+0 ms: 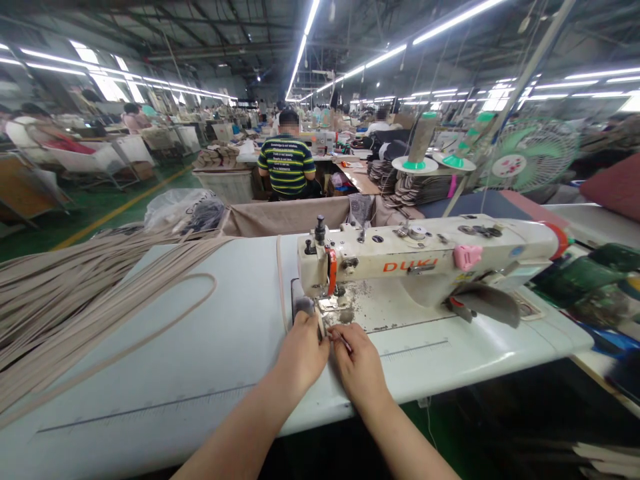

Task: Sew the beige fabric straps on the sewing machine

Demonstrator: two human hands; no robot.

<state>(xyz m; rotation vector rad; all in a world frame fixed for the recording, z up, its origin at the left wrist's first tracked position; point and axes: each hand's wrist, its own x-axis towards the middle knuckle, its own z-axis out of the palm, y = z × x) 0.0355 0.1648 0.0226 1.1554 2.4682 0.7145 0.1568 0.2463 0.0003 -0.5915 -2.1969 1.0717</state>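
Both my hands rest on the white table [200, 360] just in front of the needle of a cream sewing machine [425, 257]. My left hand [303, 353] has its fingers curled, pressing a thin beige strap [281, 280] that runs back past the machine head. My right hand [357, 363] pinches the strap's end beside the presser foot [327, 305]; a small dark tool seems to lie between its fingers. The hands touch each other at the fingertips.
A large pile of beige straps [75, 293] covers the table's left side, one looping toward the middle. A green fan [530, 157] and thread cones [423, 143] stand behind the machine. A person in a striped shirt [287, 163] sits ahead, back turned. Dark green items [585, 277] lie at right.
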